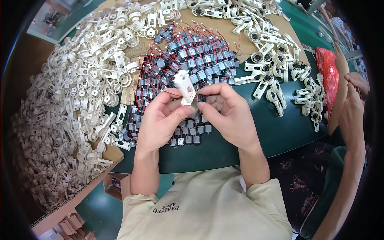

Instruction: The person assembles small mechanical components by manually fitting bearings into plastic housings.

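Observation:
My left hand (pixel 160 120) is closed on a white plastic housing (pixel 185 86), held upright between thumb and fingers, its upper end blurred. Close against its lower end, my right hand (pixel 231 116) pinches what looks like a small electric motor, with a dark round end (pixel 201 97) showing; the fingers cover most of it. Whether the motor sits inside the housing I cannot tell. Just beyond both hands, many small grey motors (pixel 208 71) with red wires lie in rows on the green table (pixel 224 146).
A large heap of white housings (pixel 76 104) fills the left side, partly on cardboard (pixel 111 157). More housings with dark round inserts (pixel 266 68) lie at the far right. Beside a red plastic bag (pixel 327 74), another person's hands (pixel 354 102) are at the right edge.

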Demonstrator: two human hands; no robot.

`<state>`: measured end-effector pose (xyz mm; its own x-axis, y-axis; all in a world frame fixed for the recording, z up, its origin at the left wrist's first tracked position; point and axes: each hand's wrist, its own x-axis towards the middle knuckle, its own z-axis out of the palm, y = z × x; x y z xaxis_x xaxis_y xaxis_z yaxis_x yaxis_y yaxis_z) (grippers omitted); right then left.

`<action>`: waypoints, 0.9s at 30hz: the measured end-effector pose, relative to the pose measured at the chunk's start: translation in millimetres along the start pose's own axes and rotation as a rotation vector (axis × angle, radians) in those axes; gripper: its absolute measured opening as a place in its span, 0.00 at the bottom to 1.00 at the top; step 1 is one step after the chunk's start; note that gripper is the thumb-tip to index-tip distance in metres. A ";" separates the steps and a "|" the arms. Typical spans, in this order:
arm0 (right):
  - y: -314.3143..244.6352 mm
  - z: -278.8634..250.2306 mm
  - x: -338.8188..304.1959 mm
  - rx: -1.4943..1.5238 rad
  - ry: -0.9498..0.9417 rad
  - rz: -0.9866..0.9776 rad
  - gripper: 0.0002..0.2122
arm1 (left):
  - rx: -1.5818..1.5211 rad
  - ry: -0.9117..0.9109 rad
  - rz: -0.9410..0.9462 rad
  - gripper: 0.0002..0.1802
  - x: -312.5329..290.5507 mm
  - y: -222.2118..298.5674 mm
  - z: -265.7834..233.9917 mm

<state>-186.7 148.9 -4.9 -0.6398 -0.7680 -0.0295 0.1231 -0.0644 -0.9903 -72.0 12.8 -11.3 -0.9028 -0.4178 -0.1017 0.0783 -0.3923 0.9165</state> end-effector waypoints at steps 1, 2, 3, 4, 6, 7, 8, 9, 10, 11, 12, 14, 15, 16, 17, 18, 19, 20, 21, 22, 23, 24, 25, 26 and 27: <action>-3.1 1.3 -0.3 0.073 0.015 0.011 0.10 | -0.001 0.008 0.001 0.20 0.1 -0.6 2.6; -4.5 2.5 -0.5 0.146 0.031 0.023 0.09 | -0.002 0.015 0.002 0.18 0.0 -1.3 4.0; -2.3 3.6 -0.5 0.145 0.032 0.025 0.09 | -0.004 0.015 0.001 0.18 0.7 -2.3 3.6; 1.6 5.1 -0.3 0.158 0.054 -0.023 0.09 | -0.014 -0.004 0.015 0.17 1.9 -3.2 2.5; 3.7 4.0 0.2 0.169 0.075 -0.069 0.08 | -0.025 -0.024 0.029 0.16 2.7 -4.4 2.6; 3.8 1.6 1.4 -0.090 0.076 -0.174 0.08 | 0.000 -0.009 0.060 0.16 2.3 -5.2 3.5; 3.8 0.6 2.0 -0.350 0.075 -0.279 0.08 | 0.025 0.006 0.090 0.17 1.8 -5.7 4.1; 1.4 1.6 1.5 -0.348 0.071 -0.277 0.08 | 0.026 0.011 0.090 0.17 1.1 -4.2 4.7; -3.3 2.6 0.1 -0.414 0.057 -0.239 0.08 | -0.005 0.046 0.015 0.18 0.8 -1.4 6.3; -5.5 3.4 -0.7 -0.479 0.042 -0.200 0.08 | -0.035 0.081 -0.060 0.19 0.5 -0.2 7.1; -4.5 3.6 -0.8 -0.478 0.039 -0.198 0.08 | -0.019 0.064 -0.015 0.20 0.6 -1.4 7.9; -1.6 1.3 0.1 -0.263 -0.020 -0.289 0.09 | 0.050 0.014 0.048 0.21 2.3 0.1 6.3; 12.1 -1.8 2.3 -0.221 0.018 -0.363 0.11 | 0.043 0.032 0.075 0.21 2.6 0.2 8.6; 8.3 -1.5 3.3 -0.218 0.013 -0.362 0.11 | 0.038 0.053 0.101 0.22 2.6 0.0 9.7; 0.3 -0.8 4.3 -0.266 0.016 -0.336 0.11 | 0.068 0.039 0.104 0.23 1.5 -3.1 6.0; -4.4 -0.1 5.2 -0.314 0.019 -0.310 0.11 | 0.070 0.044 0.104 0.23 0.8 -3.5 3.5; -4.8 -0.9 4.8 -0.329 -0.021 -0.267 0.12 | 0.053 0.010 0.069 0.24 1.0 -4.4 2.6; -3.3 -0.7 4.6 -0.329 -0.022 -0.266 0.12 | 0.037 -0.024 0.034 0.24 1.0 -4.9 2.2; -0.4 -0.2 4.4 -0.336 -0.003 -0.251 0.12 | 0.036 -0.023 0.035 0.24 0.2 -4.5 4.0; 2.7 0.3 3.8 -0.344 0.020 -0.236 0.12 | 0.037 -0.024 0.044 0.23 -1.1 -2.9 7.3; 6.7 0.2 3.9 -0.344 0.022 -0.235 0.12 | 0.037 -0.025 0.054 0.22 -2.1 -1.4 9.5; 11.0 0.0 4.4 -0.274 0.022 -0.226 0.11 | 0.058 -0.022 0.059 0.21 -2.5 -0.5 10.1; 12.7 0.0 4.9 -0.203 0.021 -0.219 0.11 | 0.058 -0.023 0.059 0.21 -1.9 -0.8 8.8; 12.2 0.4 4.6 -0.203 0.021 -0.219 0.11 | 0.046 -0.016 0.059 0.21 -0.9 -1.9 6.2; 11.5 0.8 4.2 -0.187 0.020 -0.196 0.10 | 0.034 -0.010 0.059 0.21 -0.2 -2.9 4.5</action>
<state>-187.4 144.4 -16.3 -0.6525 -0.7398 0.1642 -0.1455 -0.0904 -0.9852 -73.9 17.7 -12.2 -0.9014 -0.4307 -0.0435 0.1169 -0.3389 0.9335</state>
